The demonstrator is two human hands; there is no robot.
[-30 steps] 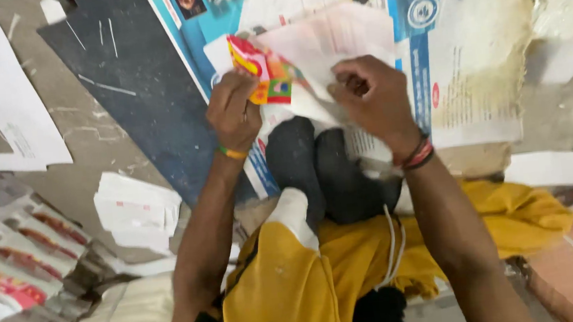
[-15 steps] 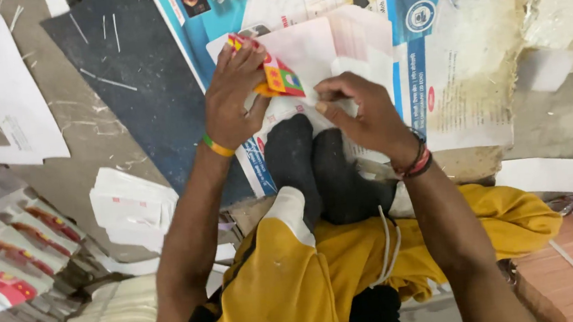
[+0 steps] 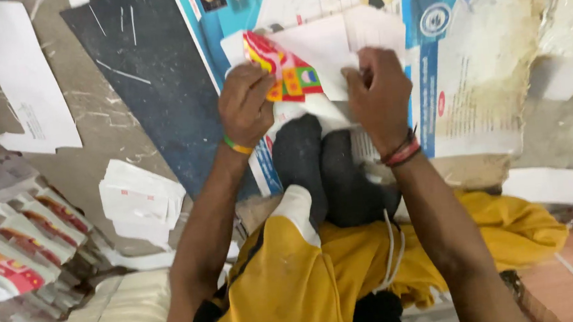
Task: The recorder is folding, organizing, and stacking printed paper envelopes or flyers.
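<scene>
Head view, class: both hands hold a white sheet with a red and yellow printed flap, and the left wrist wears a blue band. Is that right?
Not quite. The head view shows the band on the left hand is green and orange. Both hands, right hand too, do hold the sheet.

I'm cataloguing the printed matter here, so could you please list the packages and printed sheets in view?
Printed flap: red, yellow and green, on a white sheet between left hand and right hand.
Poster: blue and white, flat beneath.
Packet row: white with red, far left.
White stack: left of centre.
</scene>
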